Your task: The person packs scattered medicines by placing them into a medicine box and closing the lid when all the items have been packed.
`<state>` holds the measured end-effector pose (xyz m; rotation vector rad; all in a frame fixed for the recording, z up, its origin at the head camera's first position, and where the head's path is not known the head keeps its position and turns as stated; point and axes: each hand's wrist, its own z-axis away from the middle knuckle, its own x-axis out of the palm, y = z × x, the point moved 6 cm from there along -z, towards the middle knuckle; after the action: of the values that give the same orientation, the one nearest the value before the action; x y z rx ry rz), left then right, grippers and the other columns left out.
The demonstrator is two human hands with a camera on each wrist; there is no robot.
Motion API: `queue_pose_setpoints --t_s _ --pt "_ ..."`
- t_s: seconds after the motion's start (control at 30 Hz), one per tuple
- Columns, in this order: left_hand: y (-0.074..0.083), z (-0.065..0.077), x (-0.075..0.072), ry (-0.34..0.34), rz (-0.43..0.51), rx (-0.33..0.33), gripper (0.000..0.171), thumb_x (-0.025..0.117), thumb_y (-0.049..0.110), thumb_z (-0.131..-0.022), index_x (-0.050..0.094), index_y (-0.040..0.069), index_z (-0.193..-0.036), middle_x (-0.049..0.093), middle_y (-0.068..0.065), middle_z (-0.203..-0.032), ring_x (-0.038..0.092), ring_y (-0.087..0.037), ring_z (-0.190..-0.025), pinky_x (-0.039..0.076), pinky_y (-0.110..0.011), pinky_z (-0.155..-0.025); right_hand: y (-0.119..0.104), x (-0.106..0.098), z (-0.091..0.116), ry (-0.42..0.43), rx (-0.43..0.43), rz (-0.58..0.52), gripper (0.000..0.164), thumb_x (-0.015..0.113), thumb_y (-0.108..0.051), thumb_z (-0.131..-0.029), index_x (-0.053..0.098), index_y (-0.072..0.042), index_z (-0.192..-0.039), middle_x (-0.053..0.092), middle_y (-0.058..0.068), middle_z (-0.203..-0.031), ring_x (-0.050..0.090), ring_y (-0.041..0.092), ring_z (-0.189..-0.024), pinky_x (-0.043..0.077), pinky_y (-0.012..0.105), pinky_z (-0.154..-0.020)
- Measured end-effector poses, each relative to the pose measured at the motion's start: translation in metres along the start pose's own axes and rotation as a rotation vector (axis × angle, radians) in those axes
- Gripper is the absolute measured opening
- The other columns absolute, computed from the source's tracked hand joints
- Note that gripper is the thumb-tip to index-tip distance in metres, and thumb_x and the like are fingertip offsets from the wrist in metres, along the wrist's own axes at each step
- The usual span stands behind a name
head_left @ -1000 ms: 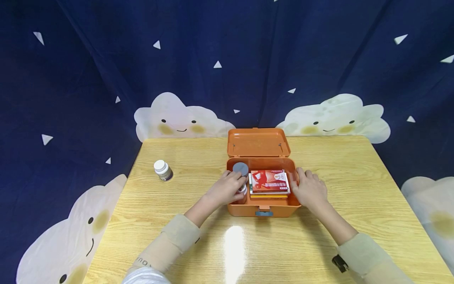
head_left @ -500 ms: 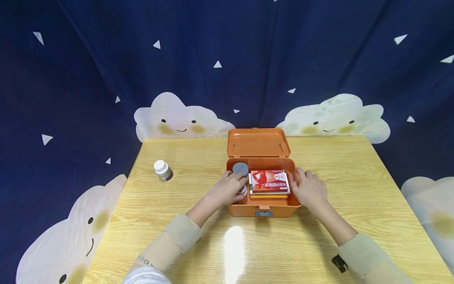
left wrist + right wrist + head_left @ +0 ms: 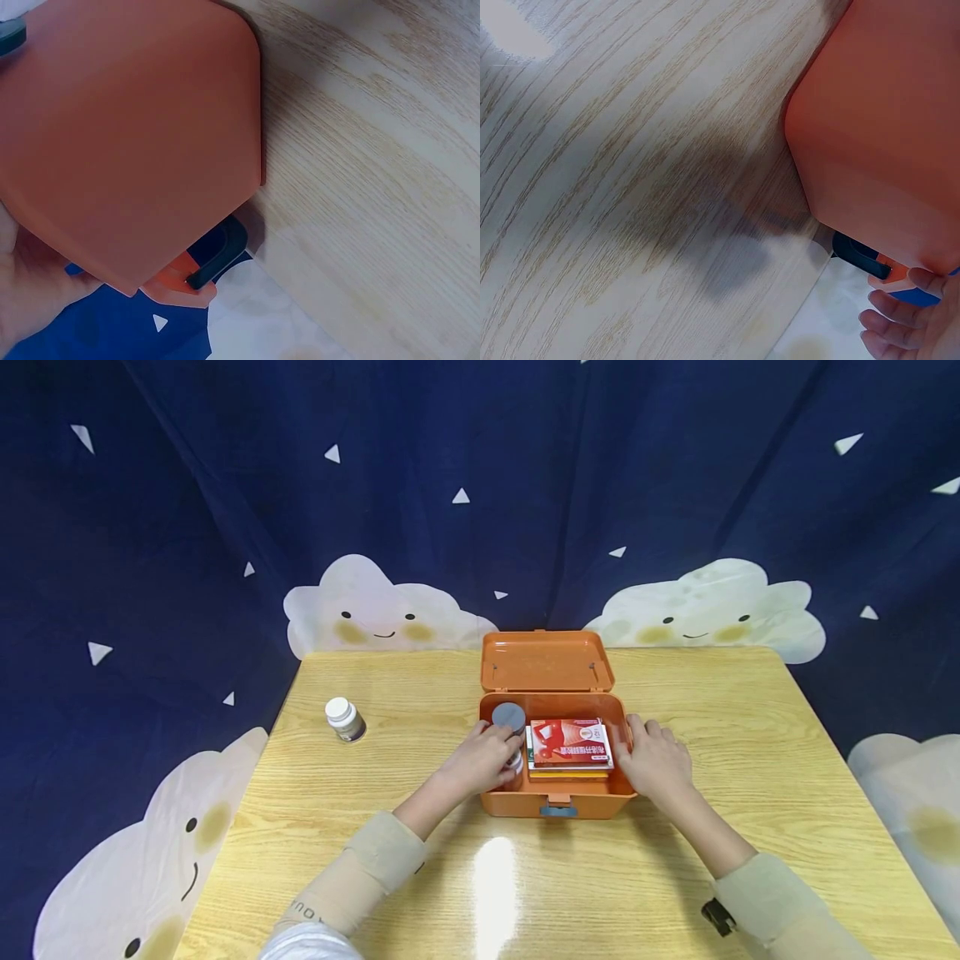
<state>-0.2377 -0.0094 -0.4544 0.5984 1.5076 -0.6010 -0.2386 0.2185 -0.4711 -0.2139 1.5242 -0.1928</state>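
Observation:
An orange medicine box (image 3: 517, 804) stands on the table with its lid (image 3: 546, 662) up. My left hand (image 3: 480, 758) reaches over the box's left wall, fingers curled round a pill bottle (image 3: 516, 762) that shows only a sliver of white. Right behind those fingers stands a jar with a grey lid (image 3: 508, 717). A red medicine carton (image 3: 570, 742) tops a stack of flat cartons in the middle of the box. At the right wall, my right hand (image 3: 658, 764) holds the rim, thumb inside and fingers outside. Both wrist views mostly show the box's outer walls.
A white-capped pill bottle (image 3: 346, 720) stands apart on the wooden table (image 3: 405, 693), to the left. A grey-blue latch (image 3: 558, 812) sits on the box's front. Behind the table hangs a dark blue curtain (image 3: 525, 485) with clouds and triangles.

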Motion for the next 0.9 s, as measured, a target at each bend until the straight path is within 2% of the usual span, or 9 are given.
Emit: queue_pose_setpoints --t_s 0.3,0.57,0.73,0.83,0.9 --pt "0.0 0.001 -0.002 0.011 0.0 0.01 0.051 0.067 0.034 -0.08 0.056 0.01 -0.124 0.057 -0.004 -0.115 0.054 -0.022 -0.105 0.036 -0.04 -0.094 0.0 -0.001 0.0 0.004 0.001 0.002 0.048 0.034 -0.032 -0.093 0.036 -0.004 -0.132 0.044 0.026 -0.121 0.043 0.046 -0.106 0.036 0.06 -0.08" --pt "0.0 0.003 -0.009 0.058 0.021 0.055 0.041 0.064 0.032 -0.082 0.059 0.011 -0.117 0.058 -0.002 -0.107 0.054 -0.02 -0.099 0.038 -0.041 -0.091 0.0 -0.002 0.0 0.014 -0.002 0.001 0.048 0.036 -0.031 -0.092 0.037 -0.004 -0.131 0.045 0.027 -0.12 0.043 0.047 -0.106 0.037 0.06 -0.079" --pt "-0.003 0.003 -0.018 0.149 0.085 0.107 0.03 0.06 0.029 -0.084 0.062 0.01 -0.107 0.057 -0.001 -0.1 0.054 -0.018 -0.096 0.039 -0.04 -0.091 -0.001 -0.001 0.0 0.01 -0.007 0.004 0.048 0.036 -0.031 -0.092 0.037 -0.003 -0.131 0.045 0.027 -0.12 0.044 0.047 -0.105 0.037 0.06 -0.078" --pt "-0.008 0.004 -0.025 0.237 0.119 0.122 0.032 0.059 0.025 -0.083 0.061 0.009 -0.11 0.057 -0.004 -0.105 0.053 -0.021 -0.099 0.038 -0.04 -0.094 -0.001 -0.001 0.0 0.007 -0.008 0.002 0.048 0.036 -0.032 -0.092 0.037 -0.003 -0.131 0.045 0.027 -0.12 0.044 0.047 -0.105 0.037 0.06 -0.078" --pt "-0.013 0.005 -0.028 0.279 0.126 0.107 0.036 0.059 0.025 -0.083 0.059 0.008 -0.115 0.056 -0.006 -0.112 0.051 -0.023 -0.104 0.035 -0.041 -0.097 -0.001 -0.001 0.0 0.01 -0.005 0.0 0.048 0.035 -0.033 -0.092 0.037 -0.003 -0.131 0.045 0.027 -0.12 0.044 0.047 -0.105 0.037 0.061 -0.078"
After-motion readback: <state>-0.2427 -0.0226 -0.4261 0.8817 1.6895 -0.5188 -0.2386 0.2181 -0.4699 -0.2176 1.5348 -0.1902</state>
